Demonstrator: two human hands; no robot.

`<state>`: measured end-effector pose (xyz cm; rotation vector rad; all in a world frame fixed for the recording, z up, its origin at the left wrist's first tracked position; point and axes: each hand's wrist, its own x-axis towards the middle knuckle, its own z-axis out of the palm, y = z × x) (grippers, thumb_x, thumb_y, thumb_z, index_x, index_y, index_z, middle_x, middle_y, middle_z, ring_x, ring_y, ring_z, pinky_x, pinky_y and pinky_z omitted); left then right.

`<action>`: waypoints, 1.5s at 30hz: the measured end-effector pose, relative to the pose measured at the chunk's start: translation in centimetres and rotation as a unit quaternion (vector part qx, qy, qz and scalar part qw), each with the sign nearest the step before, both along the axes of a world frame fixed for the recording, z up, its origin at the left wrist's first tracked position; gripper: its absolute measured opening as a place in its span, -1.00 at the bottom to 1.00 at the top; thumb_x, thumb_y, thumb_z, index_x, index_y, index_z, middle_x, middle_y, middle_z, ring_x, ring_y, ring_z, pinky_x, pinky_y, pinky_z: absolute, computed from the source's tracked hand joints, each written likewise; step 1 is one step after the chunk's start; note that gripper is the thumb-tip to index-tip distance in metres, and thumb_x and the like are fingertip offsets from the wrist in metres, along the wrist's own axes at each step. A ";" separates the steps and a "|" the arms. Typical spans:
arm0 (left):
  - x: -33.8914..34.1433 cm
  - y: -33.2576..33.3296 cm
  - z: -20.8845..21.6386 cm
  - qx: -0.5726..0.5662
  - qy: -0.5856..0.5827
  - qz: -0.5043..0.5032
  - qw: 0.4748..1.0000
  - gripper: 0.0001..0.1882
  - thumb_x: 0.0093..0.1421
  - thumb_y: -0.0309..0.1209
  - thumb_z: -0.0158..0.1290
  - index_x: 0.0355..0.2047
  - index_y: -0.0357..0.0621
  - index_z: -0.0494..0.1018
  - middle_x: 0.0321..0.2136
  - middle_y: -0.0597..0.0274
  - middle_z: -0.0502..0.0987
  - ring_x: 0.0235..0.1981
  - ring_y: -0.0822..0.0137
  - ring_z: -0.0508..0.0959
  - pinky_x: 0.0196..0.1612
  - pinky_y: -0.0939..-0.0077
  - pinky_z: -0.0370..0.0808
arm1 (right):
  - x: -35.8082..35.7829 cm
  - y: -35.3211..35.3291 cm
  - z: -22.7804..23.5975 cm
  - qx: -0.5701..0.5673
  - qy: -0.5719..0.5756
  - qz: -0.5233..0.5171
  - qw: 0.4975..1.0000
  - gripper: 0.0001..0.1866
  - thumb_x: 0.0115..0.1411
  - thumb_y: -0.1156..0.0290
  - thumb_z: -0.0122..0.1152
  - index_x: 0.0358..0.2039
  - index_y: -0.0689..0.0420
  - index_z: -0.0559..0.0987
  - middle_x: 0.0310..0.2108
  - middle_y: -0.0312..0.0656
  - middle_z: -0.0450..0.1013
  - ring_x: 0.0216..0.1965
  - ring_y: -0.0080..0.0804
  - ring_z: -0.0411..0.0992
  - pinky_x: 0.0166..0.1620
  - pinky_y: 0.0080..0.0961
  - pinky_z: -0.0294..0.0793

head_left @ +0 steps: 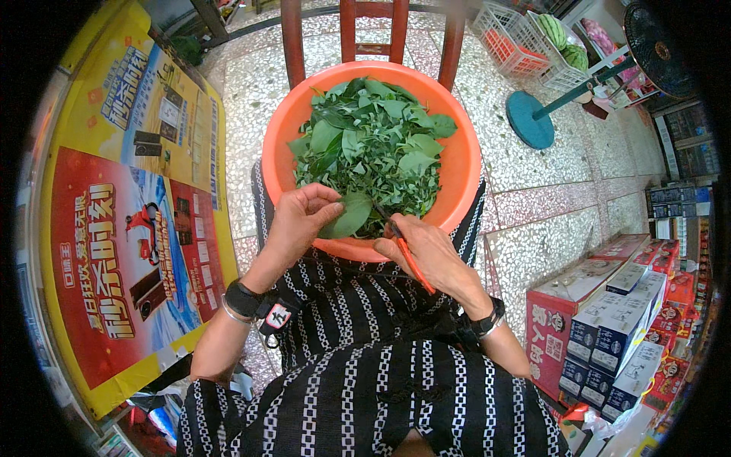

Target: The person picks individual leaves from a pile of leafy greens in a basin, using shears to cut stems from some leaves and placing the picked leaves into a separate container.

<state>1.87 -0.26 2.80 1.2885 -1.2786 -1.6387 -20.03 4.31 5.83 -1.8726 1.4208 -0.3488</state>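
An orange plastic basin (466,160) rests at my lap, heaped with green leaves (358,141), some whole and some cut into small pieces. At its near left rim, my left hand (308,217) pinches a broad green leaf (352,216) between thumb and fingers. My right hand (426,247) is closed around orange-handled pruning shears (415,266) at the near right rim. The dark blades point toward the leaf's right side and are partly hidden by the foliage, so I cannot tell whether they touch it.
Beyond the basin stands a reddish-brown wooden chair (371,9). A yellow and red poster-covered counter (129,228) is on my left. To the right are a fan with a round teal base (531,120), a white crate (510,46), watermelons (552,30) and stacked boxes (609,335).
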 end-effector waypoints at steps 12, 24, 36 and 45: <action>-0.1 0.2 0.1 0.019 0.005 0.027 0.999 -0.87 0.15 -0.52 0.09 -0.29 -0.32 0.48 -0.47 0.28 0.58 -0.46 0.57 0.52 -0.43 0.68 0.45 | -0.3 0.1 0.3 0.051 -0.060 -0.081 0.994 -0.51 0.15 0.03 0.15 -0.45 0.32 0.45 -0.69 0.08 0.35 -0.60 0.01 0.40 -0.52 -0.21 0.31; -0.1 0.9 -0.2 -0.002 -0.007 0.004 1.000 -0.86 0.15 -0.51 0.11 -0.27 -0.27 0.48 -0.42 0.27 0.58 -0.43 0.55 0.53 -0.36 0.69 0.49 | 0.6 -0.1 0.9 0.056 -0.004 0.003 0.998 -0.51 0.18 0.02 0.11 -0.47 0.31 0.46 -0.64 0.04 0.38 -0.59 -0.03 0.40 -0.49 -0.22 0.34; 0.5 0.9 -0.3 -0.017 0.016 0.054 0.998 -0.87 0.15 -0.52 0.10 -0.28 -0.28 0.47 -0.44 0.27 0.58 -0.45 0.57 0.53 -0.39 0.72 0.47 | 1.0 0.2 0.3 0.022 0.016 0.006 1.000 -0.42 0.16 -0.07 0.08 -0.25 0.32 0.37 -0.36 0.13 0.38 -0.31 0.06 0.39 -0.25 -0.15 0.36; -0.1 1.3 -0.5 -0.012 0.044 0.033 0.998 -0.88 0.14 -0.51 0.11 -0.30 -0.27 0.48 -0.45 0.32 0.56 -0.44 0.60 0.50 -0.40 0.73 0.44 | 1.1 -0.1 0.8 0.112 -0.013 -0.032 0.993 -0.51 0.19 0.02 0.11 -0.50 0.30 0.47 -0.77 -0.05 0.31 -0.72 -0.18 0.30 -0.57 -0.29 0.28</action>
